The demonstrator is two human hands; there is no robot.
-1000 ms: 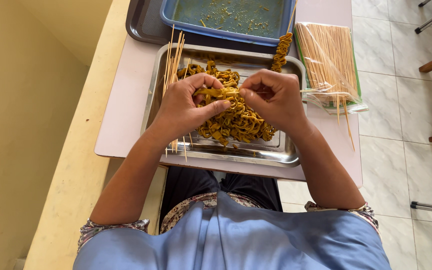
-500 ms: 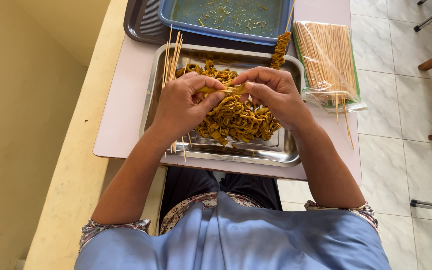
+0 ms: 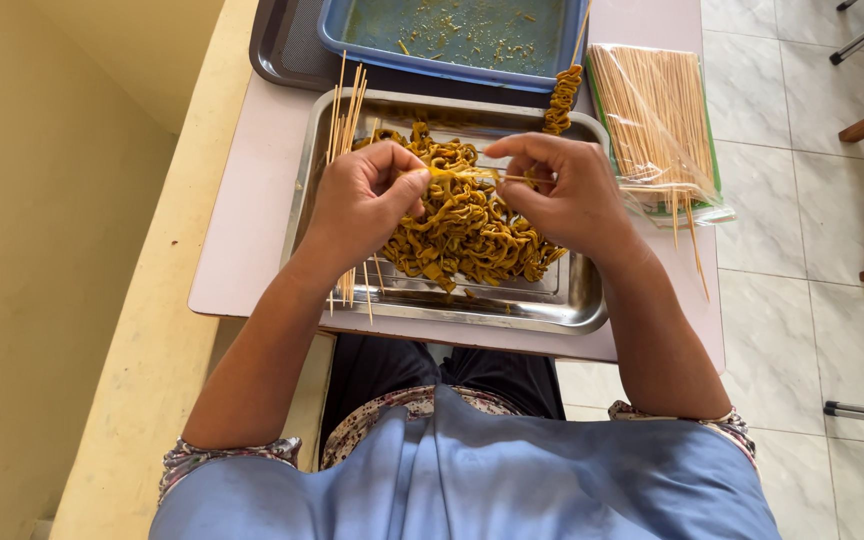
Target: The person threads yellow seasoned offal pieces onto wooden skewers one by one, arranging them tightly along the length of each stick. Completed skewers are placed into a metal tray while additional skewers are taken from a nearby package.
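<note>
Hands are sitting closer together than 0.5 s ago; the yellow strip (image 3: 449, 172) is now lying along the skewer (image 3: 505, 177) between them, so threading looks under way, not finished.

L hand (image 3: 362, 200): fingers are pinching the strip at the skewer's tip end, over the tray (image 3: 302, 200), approx 10 o'clock of the meat pile (image 3: 467, 235).

R hand (image 3: 572, 190): is gripping the skewer shaft, thumb and fingers curled on it, approx 2 o'clock of the pile.

Meat pile is filling the tray's middle. Loose skewers (image 3: 344, 110) are lying across the tray's left rim, at 9 o'clock. One loaded skewer (image 3: 558, 100) is leaning at the far right corner, 1 o'clock. Skewer bag (image 3: 652, 120) is lying on the table (image 3: 242, 250) at 3 o'clock. Blue tub (image 3: 452, 35), mostly emptied, at 12 o'clock.
</note>
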